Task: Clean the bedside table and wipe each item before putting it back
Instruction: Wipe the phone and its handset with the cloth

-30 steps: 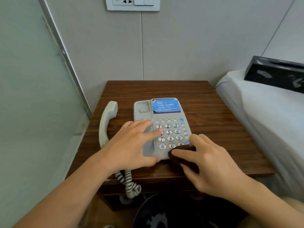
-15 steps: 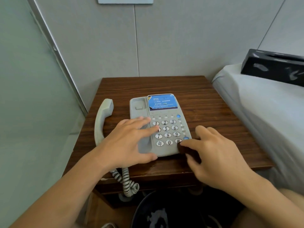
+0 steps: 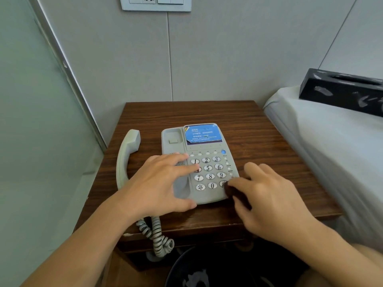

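Note:
A grey desk phone with a blue card on its top sits on the dark wooden bedside table. Its handset lies off the cradle to the left, and the coiled cord hangs over the table's front edge. My left hand rests flat on the phone's left side, fingers straight over the cradle and keypad edge. My right hand pinches a small dark brown cloth against the phone's near right corner by the # key.
A white bed borders the table on the right, with a black tissue box on it. A frosted glass panel stands on the left. A dark bin sits below the table front. A wall socket plate is above.
The cloth in my right hand has slid from the phone's front edge to its near right corner. My left hand stays pressed on the phone.

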